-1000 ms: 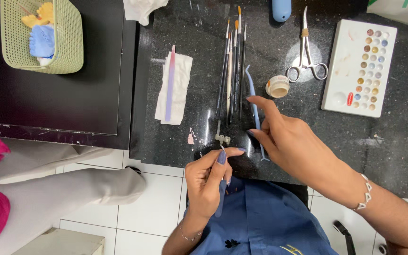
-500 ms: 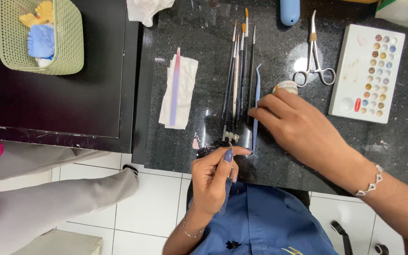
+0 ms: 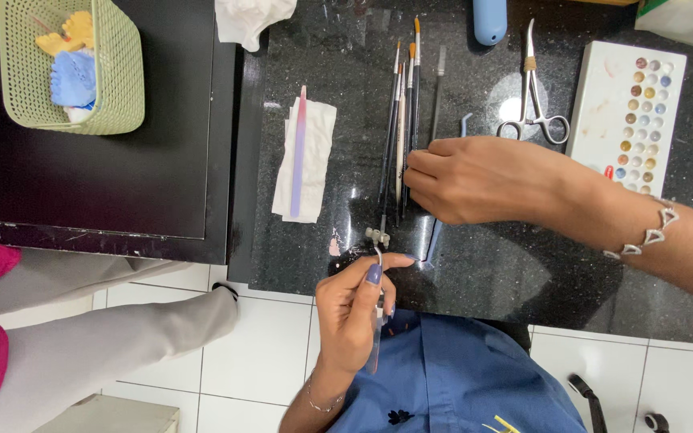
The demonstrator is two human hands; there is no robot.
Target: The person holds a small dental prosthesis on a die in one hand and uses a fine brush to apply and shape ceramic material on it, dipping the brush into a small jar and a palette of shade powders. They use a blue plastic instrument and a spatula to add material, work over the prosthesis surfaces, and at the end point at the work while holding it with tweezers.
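While over the brushes point(image 3: 401, 120), right hand point(image 3: 483, 180), grip on none visible; left hand point(image 3: 354, 309) grasping a thin tool point(image 3: 378, 341).

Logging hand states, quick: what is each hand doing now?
Left hand: closed on a thin tool.
Right hand: fingers curled on the brushes; grip cannot be told.

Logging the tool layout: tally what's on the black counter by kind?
Thin brushes: about 4, they overlap
Blue-handled tool under right hand: 1
Scissors-style forceps: 1
Nail file: 1
Gem tray: 1
Green basket: 1
Total: about 9
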